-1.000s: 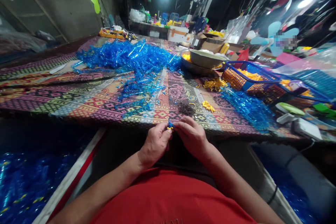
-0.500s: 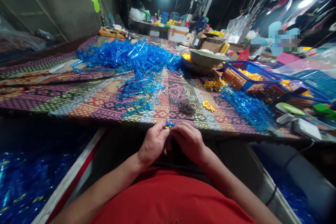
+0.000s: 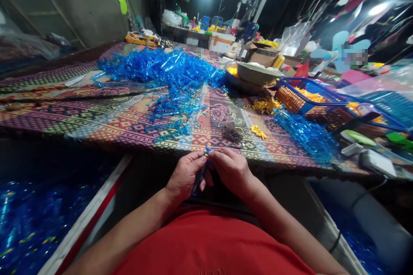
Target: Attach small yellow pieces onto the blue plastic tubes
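My left hand [image 3: 186, 176] and my right hand [image 3: 230, 171] are close together just off the table edge, both pinching a small blue plastic piece [image 3: 207, 152] with yellow bits on it. A longer translucent blue strip [image 3: 198, 180] hangs below it between my hands, partly hidden by my fingers. Ahead of my hands on the patterned woven mat [image 3: 106, 124] lie a small pile of black parts [image 3: 231, 134] and a scatter of yellow parts [image 3: 259, 132].
A large heap of blue plastic sprues [image 3: 161, 68] covers the mat's middle, with another [image 3: 306, 136] to the right. A metal basin [image 3: 254, 74] and a blue basket [image 3: 309, 99] holding yellow parts stand beyond. Blue plastic fills bins [image 3: 32, 223] beside my lap.
The long blue strip now shows below my hands, and my left hand has shifted slightly left. The whole view has moved a little, with the table objects sitting slightly further right.
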A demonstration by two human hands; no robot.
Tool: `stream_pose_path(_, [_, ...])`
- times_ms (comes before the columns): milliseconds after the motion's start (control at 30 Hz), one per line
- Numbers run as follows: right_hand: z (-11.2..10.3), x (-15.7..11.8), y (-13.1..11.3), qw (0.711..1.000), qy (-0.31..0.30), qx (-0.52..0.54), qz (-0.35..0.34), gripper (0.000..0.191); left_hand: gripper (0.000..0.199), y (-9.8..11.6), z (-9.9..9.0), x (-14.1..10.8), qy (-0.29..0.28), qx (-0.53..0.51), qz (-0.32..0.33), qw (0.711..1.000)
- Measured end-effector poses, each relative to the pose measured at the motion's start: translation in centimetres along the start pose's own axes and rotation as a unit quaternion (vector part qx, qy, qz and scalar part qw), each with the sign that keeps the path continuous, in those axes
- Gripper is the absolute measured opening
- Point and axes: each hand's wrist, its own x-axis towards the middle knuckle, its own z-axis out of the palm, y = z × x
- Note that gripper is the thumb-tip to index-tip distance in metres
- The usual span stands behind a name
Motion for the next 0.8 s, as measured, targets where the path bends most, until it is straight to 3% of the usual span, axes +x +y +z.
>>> stream_pose_path(133, [0.6, 0.5, -0.3, 1.0, -0.018, 0.001, 0.012, 0.015, 0.031, -0.3, -0.5, -0.1, 0.018, -0.023, 0.011, 1.0])
stream_pose_path(467, [2.9, 2.7, -0.9, 0.998, -0.03, 0.052, -0.034, 0.018, 0.025, 0.7, -2.4, -1.1, 0.091, -0.002, 0.064, 0.994])
stream_pose_path(600, [3.4, 3.7, -1.0, 0.996, -0.011, 0.082, -0.046, 0.015, 0.022, 1.4, -3.1, -1.4, 0.078, -0.012, 0.064, 0.995])
stream_pose_path(667, [3.7, 3.9, -0.9, 0.995, -0.011, 0.082, -0.049, 0.015, 0.021, 1.7, -3.3, -1.5, 0.087, 0.02, 0.069, 0.994])
stream_pose_path(800, [4.2, 3.7, -0.5, 0.994, -0.028, 0.086, -0.065, 0.017, 0.02, 2.5, -3.5, -1.8, 0.131, 0.187, 0.083, 0.97])
